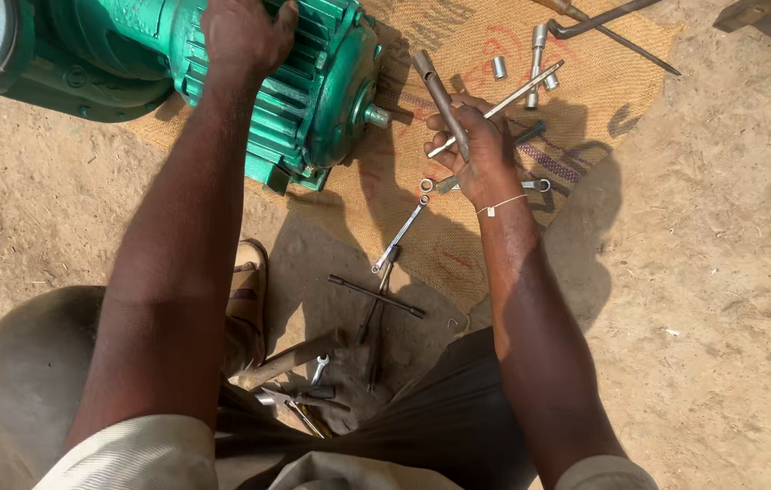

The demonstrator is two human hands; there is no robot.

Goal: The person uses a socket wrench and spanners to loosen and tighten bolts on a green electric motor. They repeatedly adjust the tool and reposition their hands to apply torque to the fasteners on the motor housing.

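Note:
My left hand (245, 34) rests flat on top of a green finned electric motor (313, 100) that lies on its side, its shaft end pointing right. My right hand (481, 150) is raised over a burlap sack (585, 82) and grips a brown tubular socket wrench (435, 86) together with a thin silver rod (521, 91) that sticks out to the upper right.
Loose tools lie on the sack and sand: a ring spanner (401, 231), a T-handle wrench (376, 295), a hammer (290, 358), small spanners (299, 399), silver sockets (538, 54), and a long bar (603, 23). A sandal (247, 281) sits by my left knee.

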